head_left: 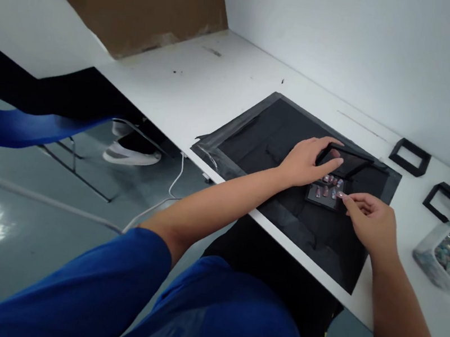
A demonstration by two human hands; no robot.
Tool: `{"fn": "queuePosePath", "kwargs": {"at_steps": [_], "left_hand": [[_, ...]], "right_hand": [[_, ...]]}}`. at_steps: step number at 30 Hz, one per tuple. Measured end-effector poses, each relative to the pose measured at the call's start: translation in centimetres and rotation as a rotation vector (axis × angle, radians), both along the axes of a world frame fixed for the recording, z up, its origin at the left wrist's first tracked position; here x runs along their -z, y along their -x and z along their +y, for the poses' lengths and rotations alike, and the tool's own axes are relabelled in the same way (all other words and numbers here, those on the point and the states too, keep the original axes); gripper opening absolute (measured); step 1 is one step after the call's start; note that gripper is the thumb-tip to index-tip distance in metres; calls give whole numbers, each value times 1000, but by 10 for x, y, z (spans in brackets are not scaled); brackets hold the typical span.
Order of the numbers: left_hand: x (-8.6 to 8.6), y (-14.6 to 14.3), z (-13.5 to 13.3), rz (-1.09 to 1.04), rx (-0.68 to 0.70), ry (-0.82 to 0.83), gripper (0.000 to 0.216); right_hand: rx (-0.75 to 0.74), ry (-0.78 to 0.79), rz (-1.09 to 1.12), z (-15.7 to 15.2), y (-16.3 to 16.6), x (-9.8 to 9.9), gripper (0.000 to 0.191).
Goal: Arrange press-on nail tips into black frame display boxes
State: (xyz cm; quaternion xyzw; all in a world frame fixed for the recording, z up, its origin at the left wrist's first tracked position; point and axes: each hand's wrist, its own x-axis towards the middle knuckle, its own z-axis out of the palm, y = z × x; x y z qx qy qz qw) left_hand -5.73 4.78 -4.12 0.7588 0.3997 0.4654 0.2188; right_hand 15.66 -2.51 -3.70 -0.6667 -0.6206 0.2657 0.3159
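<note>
A small black box (322,203) lies on the black mat with its windowed lid (348,162) tilted up. Inside it sit two rows of glossy, decorated press-on nails (318,192). My left hand (305,161) grips the box at its left side, thumb across the lid and fingers behind it. With thumb and forefinger pinched together, my right hand (371,217) holds a press-on nail (340,195) at the right end of the lower row. Whether that nail touches the box floor I cannot tell.
The black mat (264,135) is taped to the white table (168,97). Black frames (410,157) stand at the back right. A clear plastic tub (449,249) of small shiny pieces is right of my right hand. A white cable (173,183) hangs below the front edge.
</note>
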Motion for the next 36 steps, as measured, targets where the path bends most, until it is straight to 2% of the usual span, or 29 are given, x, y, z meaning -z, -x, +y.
{"fn": "queuePosePath", "kwargs": {"at_steps": [12, 20, 27, 32, 36], "left_hand": [[0, -1, -1, 84, -34, -29, 32], [3, -1, 4, 2, 80, -67, 32], [7, 0, 7, 8, 127, -95, 31], [7, 4, 8, 47, 262, -111, 23], [7, 7, 9, 137, 417, -124, 19]], "right_hand": [[-34, -80, -18, -3, -7, 7, 44], [-81, -104, -68, -6, -6, 8, 38], [-35, -168, -7, -10, -9, 7, 38], [48, -265, 31, -12, -14, 5, 31], [39, -338, 25, -12, -16, 3, 30]]}}
